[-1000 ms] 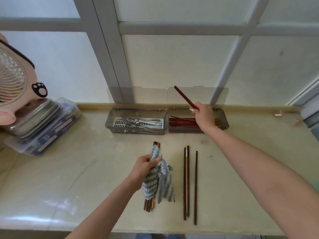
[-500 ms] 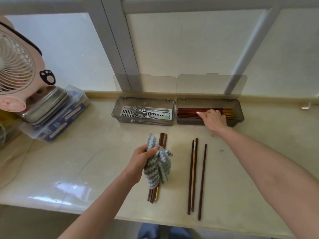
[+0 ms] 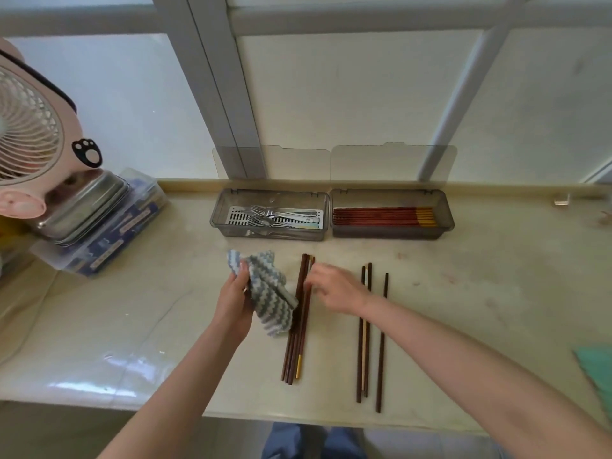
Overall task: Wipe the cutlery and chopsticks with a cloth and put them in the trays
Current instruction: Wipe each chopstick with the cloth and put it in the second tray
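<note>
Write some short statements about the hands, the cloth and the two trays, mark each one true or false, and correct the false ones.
1. The left hand holds the striped cloth. True.
2. The right tray holds forks. False: it holds red chopsticks; the forks lie in the left tray.
3. The right hand is at the bundle of chopsticks beside the cloth. True, though blur hides its grip.
4. Both tray lids are shut. False: the lids stand open behind the trays.
</note>
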Demonstrator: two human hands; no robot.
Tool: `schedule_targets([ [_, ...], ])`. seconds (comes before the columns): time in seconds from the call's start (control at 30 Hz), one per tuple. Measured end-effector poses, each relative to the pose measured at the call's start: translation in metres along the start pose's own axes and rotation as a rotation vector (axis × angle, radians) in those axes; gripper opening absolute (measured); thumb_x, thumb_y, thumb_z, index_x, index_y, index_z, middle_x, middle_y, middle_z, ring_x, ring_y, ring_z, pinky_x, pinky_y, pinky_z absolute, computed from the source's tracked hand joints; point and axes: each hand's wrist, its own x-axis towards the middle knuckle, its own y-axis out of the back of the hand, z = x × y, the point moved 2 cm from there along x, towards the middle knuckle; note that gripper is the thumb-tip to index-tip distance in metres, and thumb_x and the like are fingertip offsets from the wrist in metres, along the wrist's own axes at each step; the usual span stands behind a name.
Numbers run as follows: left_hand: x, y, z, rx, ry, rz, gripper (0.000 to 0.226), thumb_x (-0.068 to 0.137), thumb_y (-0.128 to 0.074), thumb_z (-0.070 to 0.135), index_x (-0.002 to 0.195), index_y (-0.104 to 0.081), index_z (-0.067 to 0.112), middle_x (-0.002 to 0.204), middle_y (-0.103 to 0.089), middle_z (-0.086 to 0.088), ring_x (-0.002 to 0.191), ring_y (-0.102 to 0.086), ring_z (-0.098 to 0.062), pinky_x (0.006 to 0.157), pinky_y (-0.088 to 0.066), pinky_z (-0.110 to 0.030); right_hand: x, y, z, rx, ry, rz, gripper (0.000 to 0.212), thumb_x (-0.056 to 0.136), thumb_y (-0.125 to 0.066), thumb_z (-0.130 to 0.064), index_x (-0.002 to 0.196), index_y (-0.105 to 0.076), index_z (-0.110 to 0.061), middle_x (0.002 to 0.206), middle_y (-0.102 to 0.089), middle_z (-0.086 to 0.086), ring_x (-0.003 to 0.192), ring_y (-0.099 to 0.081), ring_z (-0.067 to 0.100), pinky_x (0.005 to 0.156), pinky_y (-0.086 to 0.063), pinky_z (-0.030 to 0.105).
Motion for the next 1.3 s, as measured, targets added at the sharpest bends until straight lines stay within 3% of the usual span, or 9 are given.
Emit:
schedule_targets([
  [0.13, -0.003, 0.020, 0.000, -0.067, 0.042, 0.017, 0.051, 0.099, -0.033, 0.038, 0.131, -0.047, 0.002, 0.121, -0.059, -0.020, 0.102, -0.062, -0.025, 0.077, -0.049, -0.036, -0.006, -0.024, -0.022, -0.196, 0.279, -0.113, 0.033, 0.081, -0.053, -0.006, 0.111, -0.063, -0.016, 0.113, -0.058, 0.004, 0.101, -0.054, 0.021, 0.089, -0.046, 0.036],
  [0.3, -0.005, 0.037, 0.002, -0.121, 0.026, -0.025, 0.040, 0.099, -0.034, 0.035, 0.109, -0.057, 0.004, 0.083, -0.074, -0.008, 0.074, -0.072, -0.017, 0.067, -0.050, -0.033, -0.012, -0.023, -0.023, -0.296, 0.393, -0.116, 0.030, 0.078, -0.059, -0.006, 0.105, -0.064, -0.019, 0.111, -0.060, 0.005, 0.094, -0.056, 0.020, 0.081, -0.046, 0.032],
  [0.47, -0.005, 0.042, 0.004, -0.173, 0.045, -0.038, 0.037, 0.099, -0.036, 0.033, 0.103, -0.058, 0.003, 0.078, -0.074, -0.011, 0.069, -0.072, -0.020, 0.052, -0.056, -0.029, -0.020, -0.019, -0.020, -0.357, 0.355, -0.128, 0.029, 0.071, -0.068, -0.003, 0.096, -0.068, -0.017, 0.110, -0.060, 0.008, 0.090, -0.059, 0.022, 0.076, -0.050, 0.031],
  [0.63, -0.003, 0.047, 0.005, -0.170, 0.040, -0.030, 0.036, 0.099, -0.037, 0.033, 0.108, -0.058, 0.005, 0.084, -0.073, -0.011, 0.077, -0.070, -0.021, 0.070, -0.049, -0.036, -0.032, -0.021, -0.018, -0.317, 0.235, -0.102, 0.024, 0.080, -0.062, 0.004, 0.100, -0.064, -0.009, 0.118, -0.054, 0.014, 0.088, -0.061, 0.028, 0.074, -0.054, 0.039],
  [0.77, -0.006, 0.047, 0.003, -0.189, 0.071, -0.024, 0.034, 0.099, -0.036, 0.031, 0.099, -0.059, 0.006, 0.078, -0.073, -0.010, 0.085, -0.064, -0.024, 0.072, -0.046, -0.037, -0.040, -0.020, -0.020, -0.287, 0.216, -0.052, 0.026, 0.073, -0.069, 0.005, 0.093, -0.061, -0.010, 0.103, -0.057, 0.011, 0.074, -0.059, 0.023, 0.060, -0.052, 0.031],
  [0.93, -0.007, 0.046, 0.003, -0.193, 0.080, -0.034, 0.033, 0.099, -0.037, 0.031, 0.098, -0.059, 0.006, 0.074, -0.073, -0.009, 0.067, -0.071, -0.019, 0.071, -0.046, -0.036, -0.043, -0.018, -0.020, -0.355, 0.218, -0.113, 0.024, 0.073, -0.056, -0.004, 0.093, -0.062, -0.015, 0.099, -0.058, 0.002, 0.093, -0.054, 0.021, 0.083, -0.046, 0.032],
  [1.1, -0.010, 0.043, 0.002, -0.184, 0.088, -0.050, 0.034, 0.099, -0.036, 0.031, 0.097, -0.058, 0.006, 0.072, -0.073, -0.010, 0.063, -0.071, -0.019, 0.069, -0.045, -0.037, -0.029, -0.024, -0.039, -0.267, 0.223, -0.085, 0.039, 0.082, -0.055, -0.002, 0.119, -0.059, -0.014, 0.118, -0.057, 0.006, 0.107, -0.053, 0.022, 0.093, -0.046, 0.035],
  [1.23, -0.011, 0.040, 0.001, -0.161, 0.088, -0.062, 0.036, 0.098, -0.037, 0.034, 0.101, -0.060, 0.006, 0.085, -0.072, -0.014, 0.078, -0.069, -0.024, 0.078, -0.047, -0.039, -0.018, -0.031, -0.055, -0.337, 0.204, -0.170, 0.035, 0.093, -0.049, -0.005, 0.127, -0.055, -0.011, 0.124, -0.053, 0.012, 0.107, -0.052, 0.025, 0.094, -0.044, 0.037],
  [1.3, -0.011, 0.040, 0.001, -0.161, 0.084, -0.063, 0.036, 0.099, -0.036, 0.034, 0.099, -0.060, 0.006, 0.081, -0.073, -0.011, 0.076, -0.069, -0.022, 0.078, -0.047, -0.039, -0.015, -0.030, -0.059, -0.354, 0.226, -0.183, 0.033, 0.092, -0.054, -0.007, 0.125, -0.055, -0.009, 0.122, -0.055, 0.014, 0.105, -0.055, 0.028, 0.093, -0.045, 0.037],
])
